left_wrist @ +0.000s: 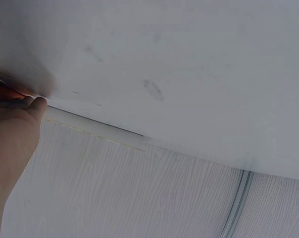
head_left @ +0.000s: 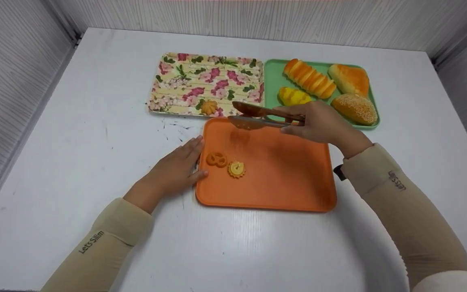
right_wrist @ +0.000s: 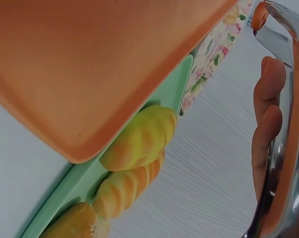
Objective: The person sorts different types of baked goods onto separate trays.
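My right hand grips metal tongs above the far edge of the orange tray. In the right wrist view a small orange-brown cookie sits between the tong tips; in the head view the tongs mostly hide it. My left hand rests against the orange tray's left edge, its fingers fairly straight and the thumb at the rim. On that tray lie a pretzel-shaped cookie and a round, scalloped cookie. A flower-shaped cookie is on the floral tray, near its front edge.
Right of the floral tray stands a green tray holding several breads: a sliced-looking loaf, a yellow bun, a flat golden bread and a seeded bun. Pale wood-grain walls enclose the white table.
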The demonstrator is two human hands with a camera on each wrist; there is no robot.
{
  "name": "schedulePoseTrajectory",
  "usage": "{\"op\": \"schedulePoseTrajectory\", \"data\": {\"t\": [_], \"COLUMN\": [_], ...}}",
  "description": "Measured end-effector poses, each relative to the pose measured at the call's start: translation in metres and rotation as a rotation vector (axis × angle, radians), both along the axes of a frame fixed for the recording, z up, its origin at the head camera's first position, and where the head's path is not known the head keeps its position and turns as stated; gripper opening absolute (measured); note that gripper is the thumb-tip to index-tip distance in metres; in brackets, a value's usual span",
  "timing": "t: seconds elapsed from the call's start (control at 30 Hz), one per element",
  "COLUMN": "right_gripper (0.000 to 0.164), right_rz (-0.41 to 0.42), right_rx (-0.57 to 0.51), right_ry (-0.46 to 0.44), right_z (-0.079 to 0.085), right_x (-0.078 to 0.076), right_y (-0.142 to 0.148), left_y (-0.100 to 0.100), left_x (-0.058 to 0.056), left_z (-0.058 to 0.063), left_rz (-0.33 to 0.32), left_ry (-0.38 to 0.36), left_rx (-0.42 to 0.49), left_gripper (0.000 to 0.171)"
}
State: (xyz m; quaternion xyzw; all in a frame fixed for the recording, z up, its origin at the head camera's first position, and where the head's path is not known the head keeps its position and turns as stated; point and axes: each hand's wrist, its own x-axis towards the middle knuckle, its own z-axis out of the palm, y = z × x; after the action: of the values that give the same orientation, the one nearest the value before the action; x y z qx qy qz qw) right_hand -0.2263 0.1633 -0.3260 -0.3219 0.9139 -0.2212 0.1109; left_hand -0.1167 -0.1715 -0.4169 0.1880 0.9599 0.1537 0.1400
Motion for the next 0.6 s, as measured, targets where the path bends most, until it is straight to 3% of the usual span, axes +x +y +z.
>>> {"op": "schedulePoseTrajectory", "data": {"t": [0.27, 0.6], "right_gripper": [0.047, 0.051], "right_rz": [-0.033, -0.108], "right_rx": [-0.013, 0.040], "right_ry": [-0.008, -0.050], "right_z": [-0.009, -0.022], "right_x": [-0.020, -0.032], "right_y": [-0.023, -0.046], "left_y": [-0.001, 0.001], "left_x": [-0.001, 0.000], "left_z": [-0.003, 0.000], "left_rz": [0.000, -0.004], "left_ry": [0.008, 0.007], "left_rx": [0.006, -0.015], "left_gripper": [0.080, 0.081]}}
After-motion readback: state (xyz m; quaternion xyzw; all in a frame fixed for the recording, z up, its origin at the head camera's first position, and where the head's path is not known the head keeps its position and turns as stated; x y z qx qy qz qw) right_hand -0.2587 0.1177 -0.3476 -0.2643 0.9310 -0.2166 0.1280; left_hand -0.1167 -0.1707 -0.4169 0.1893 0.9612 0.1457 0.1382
